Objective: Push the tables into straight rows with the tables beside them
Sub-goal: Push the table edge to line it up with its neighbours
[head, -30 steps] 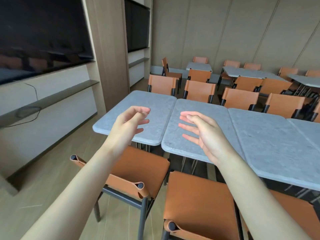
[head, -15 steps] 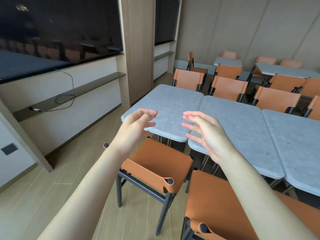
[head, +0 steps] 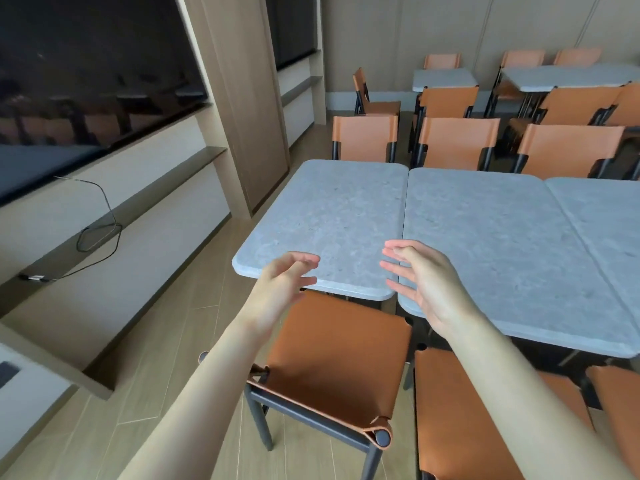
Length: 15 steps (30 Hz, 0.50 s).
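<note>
We see our left hand (head: 280, 289) and our right hand (head: 424, 285) held out over the near edge of the end table (head: 332, 223). Both hands have loose, spread fingers and hold nothing. They do not seem to touch the table yet. The end table sits right beside the next table (head: 485, 244), but its near edge sits a bit further back. We think this row is not straight yet, so the end table needs a pull toward us.
</note>
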### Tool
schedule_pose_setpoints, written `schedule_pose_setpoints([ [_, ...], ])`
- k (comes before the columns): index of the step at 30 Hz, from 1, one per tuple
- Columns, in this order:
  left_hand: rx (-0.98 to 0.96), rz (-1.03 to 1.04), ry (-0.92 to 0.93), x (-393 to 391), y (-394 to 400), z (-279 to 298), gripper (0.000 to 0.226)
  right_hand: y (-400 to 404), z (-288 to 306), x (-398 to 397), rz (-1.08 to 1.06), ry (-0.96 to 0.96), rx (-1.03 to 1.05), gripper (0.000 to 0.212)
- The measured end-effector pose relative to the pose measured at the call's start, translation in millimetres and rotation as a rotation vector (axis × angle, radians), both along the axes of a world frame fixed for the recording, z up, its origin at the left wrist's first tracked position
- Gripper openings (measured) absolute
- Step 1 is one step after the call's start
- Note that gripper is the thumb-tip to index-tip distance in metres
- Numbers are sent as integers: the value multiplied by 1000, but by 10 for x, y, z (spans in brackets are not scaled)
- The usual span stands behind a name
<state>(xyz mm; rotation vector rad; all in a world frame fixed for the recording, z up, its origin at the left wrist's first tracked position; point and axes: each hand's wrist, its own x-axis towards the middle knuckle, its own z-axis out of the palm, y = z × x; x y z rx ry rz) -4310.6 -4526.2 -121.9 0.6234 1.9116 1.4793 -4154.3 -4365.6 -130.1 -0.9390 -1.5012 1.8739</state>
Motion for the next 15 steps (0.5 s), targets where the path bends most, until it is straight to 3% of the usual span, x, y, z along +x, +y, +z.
schedule_pose_setpoints([
  [10,-119,51,-257,-698,694,-937,19,239,-1154,-618,-174,-198,-279,16],
  [15,-184,37,-380,-939,1078,-1478,11,368,-1577,-1067,-275,-203,-417,17],
])
